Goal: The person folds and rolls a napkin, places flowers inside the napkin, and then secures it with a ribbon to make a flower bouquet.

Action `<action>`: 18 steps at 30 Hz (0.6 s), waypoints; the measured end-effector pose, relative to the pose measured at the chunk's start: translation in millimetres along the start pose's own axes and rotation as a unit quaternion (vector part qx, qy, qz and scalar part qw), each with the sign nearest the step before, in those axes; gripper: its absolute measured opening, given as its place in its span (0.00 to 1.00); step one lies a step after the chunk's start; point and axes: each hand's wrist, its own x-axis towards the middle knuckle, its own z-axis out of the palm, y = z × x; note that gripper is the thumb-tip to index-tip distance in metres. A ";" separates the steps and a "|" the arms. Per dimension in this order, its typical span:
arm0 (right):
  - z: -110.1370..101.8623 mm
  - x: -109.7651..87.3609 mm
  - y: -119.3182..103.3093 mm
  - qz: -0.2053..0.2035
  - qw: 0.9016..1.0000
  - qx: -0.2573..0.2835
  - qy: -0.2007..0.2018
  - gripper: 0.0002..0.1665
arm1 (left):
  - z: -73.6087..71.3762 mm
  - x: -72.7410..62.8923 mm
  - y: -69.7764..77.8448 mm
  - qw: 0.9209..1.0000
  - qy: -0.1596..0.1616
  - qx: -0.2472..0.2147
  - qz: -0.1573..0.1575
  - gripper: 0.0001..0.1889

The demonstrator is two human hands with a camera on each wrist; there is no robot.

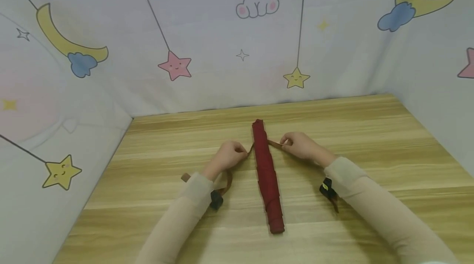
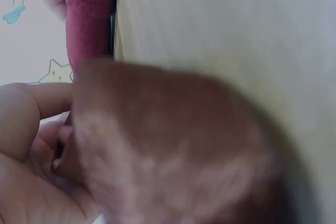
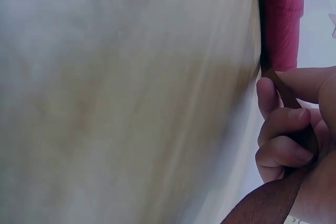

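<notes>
A long, narrow roll of dark red cloth (image 1: pixel 267 173) lies lengthwise on the table. A brown strap (image 1: pixel 275 144) comes out on both sides of its far part and seems to pass under it. To the left of the roll my left hand (image 1: pixel 230 155) pinches one length of strap. On the right side my right hand (image 1: pixel 303 147) holds the other length, its fingers curled around the strap (image 3: pixel 283 92) in the right wrist view. Close to the left wrist camera, a blurred brown strap (image 2: pixel 173 145) hides much of the hand.
The wood-grain table (image 1: pixel 166 140) is bordered by a white patterned cloth backdrop (image 1: pixel 211 21) at the back and sides. A loose strap end (image 1: pixel 186 177) lies left of my left wrist. Dark wrist devices (image 1: pixel 327 188) sit below both sleeves.
</notes>
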 end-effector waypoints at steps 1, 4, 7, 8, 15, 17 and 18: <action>0.6 -1.1 -1.4 -0.009 1.000 -0.002 0.002 0.10 | 1.0 -1.2 1.1 1.000 -0.005 0.003 0.003 0.09; 3.1 -4.2 -5.1 -0.034 0.999 -0.011 0.004 0.10 | 3.9 -4.3 4.6 1.000 -0.020 0.008 0.005 0.13; 6.1 -7.2 -7.8 -0.061 0.998 -0.023 -0.005 0.11 | 6.3 -7.2 8.4 0.999 -0.032 0.006 0.007 0.17; 7.1 -8.0 -8.6 -0.070 0.997 -0.024 -0.011 0.11 | 7.3 -7.8 9.0 0.999 -0.037 0.005 0.006 0.19; 8.6 -13.8 -15.0 -0.059 0.996 0.000 -0.065 0.22 | 11.7 -11.0 11.9 0.997 -0.077 -0.027 0.011 0.27; 8.0 -15.7 -16.4 -0.056 0.995 0.007 -0.077 0.25 | 11.8 -11.8 12.6 0.996 -0.081 -0.030 0.019 0.28; 7.9 -16.5 -16.8 -0.058 0.995 0.008 -0.081 0.26 | 11.8 -12.4 13.1 0.996 -0.082 -0.029 0.023 0.29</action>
